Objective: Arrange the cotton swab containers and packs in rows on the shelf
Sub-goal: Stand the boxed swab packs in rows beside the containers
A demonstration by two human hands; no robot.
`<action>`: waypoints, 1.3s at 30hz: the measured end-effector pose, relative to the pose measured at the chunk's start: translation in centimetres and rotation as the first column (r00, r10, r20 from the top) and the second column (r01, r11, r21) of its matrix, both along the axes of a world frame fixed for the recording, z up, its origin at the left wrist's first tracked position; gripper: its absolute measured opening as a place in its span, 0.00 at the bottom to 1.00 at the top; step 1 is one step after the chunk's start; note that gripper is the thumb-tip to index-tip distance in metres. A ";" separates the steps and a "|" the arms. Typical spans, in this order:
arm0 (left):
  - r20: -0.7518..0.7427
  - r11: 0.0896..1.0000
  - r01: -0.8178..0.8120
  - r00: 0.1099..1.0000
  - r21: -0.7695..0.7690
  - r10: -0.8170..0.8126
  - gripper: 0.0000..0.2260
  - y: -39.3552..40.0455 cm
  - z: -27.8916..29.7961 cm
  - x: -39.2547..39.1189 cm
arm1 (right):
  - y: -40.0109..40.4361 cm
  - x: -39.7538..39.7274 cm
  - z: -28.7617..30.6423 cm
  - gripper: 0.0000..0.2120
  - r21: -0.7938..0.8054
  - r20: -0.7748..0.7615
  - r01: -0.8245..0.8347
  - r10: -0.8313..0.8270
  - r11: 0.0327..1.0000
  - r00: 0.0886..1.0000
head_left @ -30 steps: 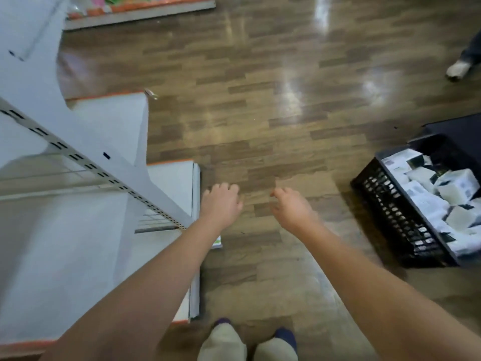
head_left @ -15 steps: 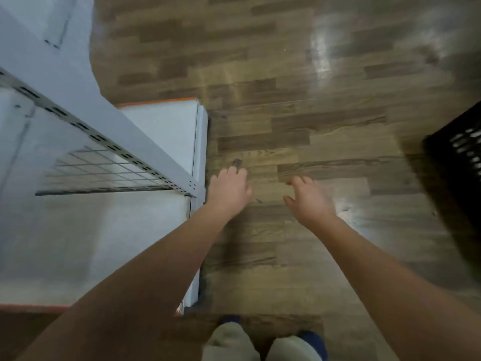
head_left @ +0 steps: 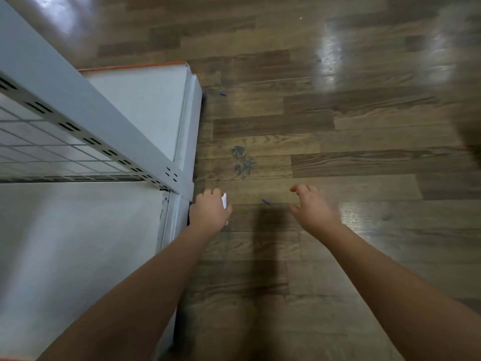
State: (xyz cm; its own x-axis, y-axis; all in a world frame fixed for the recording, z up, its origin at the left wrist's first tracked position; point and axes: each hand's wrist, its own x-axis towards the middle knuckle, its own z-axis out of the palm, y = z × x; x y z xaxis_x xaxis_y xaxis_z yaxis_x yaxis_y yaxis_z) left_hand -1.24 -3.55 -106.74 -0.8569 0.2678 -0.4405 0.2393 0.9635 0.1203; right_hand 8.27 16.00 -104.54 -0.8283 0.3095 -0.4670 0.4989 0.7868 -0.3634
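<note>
Wood floor (head_left: 338,152); left hand (head_left: 209,212) grips pack (head_left: 224,200).

- A white metal shelf (head_left: 78,243) fills the left side, its flat base bare, with a slotted upright (head_left: 86,108) crossing it at a slant and a wire grid (head_left: 52,149) behind.
- The wood-plank floor (head_left: 338,126) carries two small purple bits (head_left: 266,201) and a dark scuff mark (head_left: 242,162).
</note>
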 end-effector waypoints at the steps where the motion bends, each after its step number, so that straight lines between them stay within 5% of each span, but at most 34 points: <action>1: 0.002 0.999 -0.031 1.000 0.011 0.031 0.18 -0.2 -1.4 -0.1 | 0.0 -0.2 -1.2 0.21 0.000 0.002 -0.005 0.005 1.000 1.000; 11: 0.051 0.925 -0.370 0.929 0.089 0.367 0.33 -1.8 -8.6 -0.8 | -0.4 -2.4 -5.8 0.22 0.043 0.052 -0.074 0.072 0.996 0.996; 20: 0.269 0.736 -0.671 0.728 0.089 0.631 0.40 -1.6 -9.4 -2.3 | -0.7 -2.3 -6.4 0.22 0.065 0.075 -0.078 0.073 0.995 0.994; 27: 0.505 0.591 -0.748 0.652 0.303 0.566 0.19 -0.6 -7.7 -2.5 | 0.3 -1.8 -5.7 0.21 0.038 0.068 -0.068 0.065 0.997 0.996; 35: 0.808 0.289 -0.892 0.441 0.347 0.391 0.20 1.7 -1.7 -1.6 | 1.6 -0.8 -1.6 0.21 -0.032 0.042 -0.001 0.003 0.999 0.999; 39: 0.839 0.262 -0.903 0.417 0.340 0.349 0.21 2.6 3.5 -0.2 | 2.1 0.6 3.1 0.22 -0.032 0.034 -0.001 0.002 0.999 0.999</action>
